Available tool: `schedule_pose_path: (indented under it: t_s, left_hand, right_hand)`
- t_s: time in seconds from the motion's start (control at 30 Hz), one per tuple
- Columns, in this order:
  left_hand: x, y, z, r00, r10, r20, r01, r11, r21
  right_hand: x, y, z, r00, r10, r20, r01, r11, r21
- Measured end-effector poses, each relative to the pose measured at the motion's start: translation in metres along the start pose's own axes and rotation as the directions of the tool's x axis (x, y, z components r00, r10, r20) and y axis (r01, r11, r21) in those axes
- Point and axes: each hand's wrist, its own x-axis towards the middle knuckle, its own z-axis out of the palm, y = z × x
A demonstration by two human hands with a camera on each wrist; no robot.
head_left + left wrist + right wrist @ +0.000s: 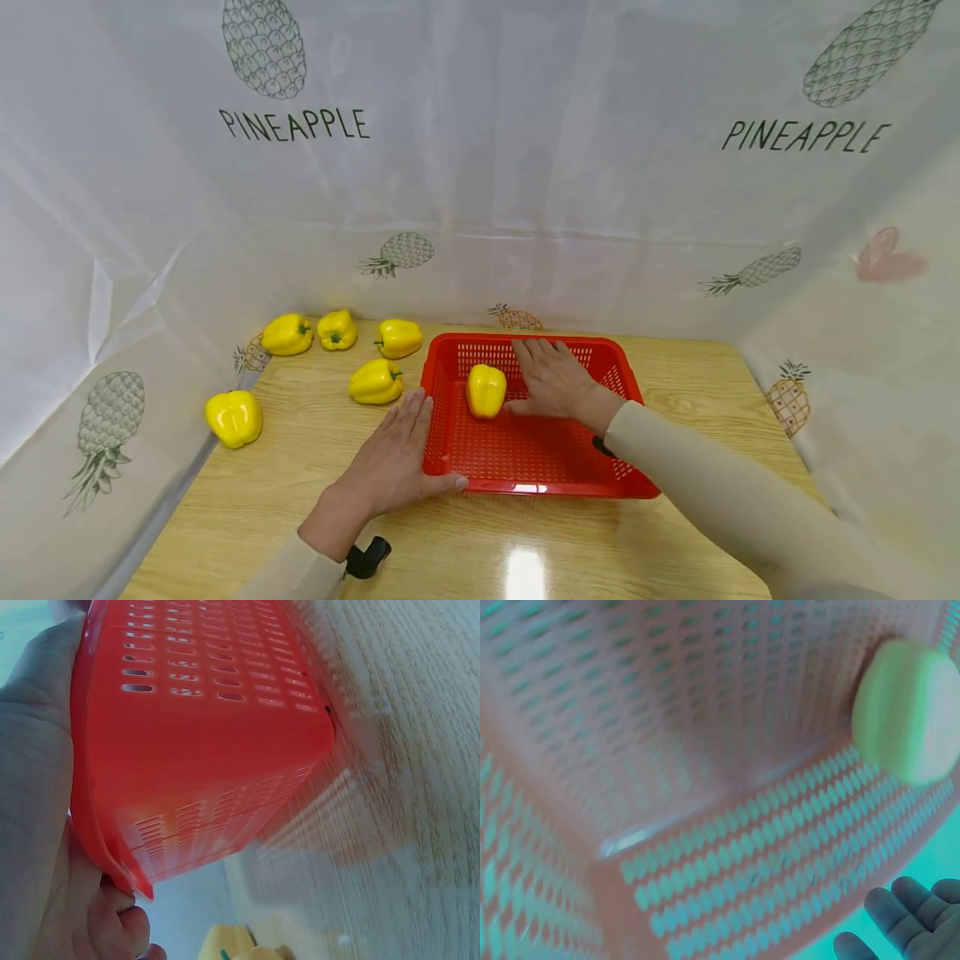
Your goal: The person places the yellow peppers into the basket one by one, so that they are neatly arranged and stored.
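Basket with one pepper inside, just left of the right hand. Five other peppers lie outside, on the table: one just beyond and to the left of the left hand; three farther beyond that hand; and one well to its left. Judged by this count, the work appears to be at an early stage, with one pepper in and five left outside.

Left hand: fingers extended and close together along the near part of the basket's left side, thumb out along the front rim; it touches the basket at this corner and holds no pepper.

Right hand: fingers outstretched over the basket, pointing towards its far rim; the grasp is free. In the head view the thumb reaches close to the pepper, and contact cannot be told; in the right wrist view the visible fingertips stand apart from it.
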Motion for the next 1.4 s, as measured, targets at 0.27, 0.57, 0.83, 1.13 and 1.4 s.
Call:
schedule_pose_path:
  t_s: [0.27,0.57,0.83,1.13,1.4]
  left_hand:
    - [0.001,-0.001,0.002,1.000,0.006,0.004,-0.006,1.000,-0.008]
    - [0.006,-0.003,-0.004,1.000,0.026,0.001,-0.026,0.999,-0.021]
    - [0.006,-0.001,-0.005,0.999,0.035,0.013,-0.035,0.999,-0.017]
    - [0.007,-0.002,-0.004,0.999,0.037,0.012,-0.038,0.999,0.005]
    - [0.008,-0.002,-0.003,0.999,0.030,0.015,-0.030,1.000,-0.003]
  right_hand:
    - [-0.045,0.038,-0.015,0.998,0.040,-0.052,-0.040,0.999,-0.003]
    - [-0.090,0.065,-0.029,0.992,0.118,-0.038,-0.114,0.988,0.103]
    - [-0.138,0.075,-0.034,0.982,0.168,-0.089,-0.160,0.983,0.088]
    - [-0.178,0.052,-0.010,0.968,0.252,0.010,-0.248,0.947,0.202]
    - [-0.191,0.034,-0.001,0.966,0.258,0.032,-0.258,0.933,0.252]
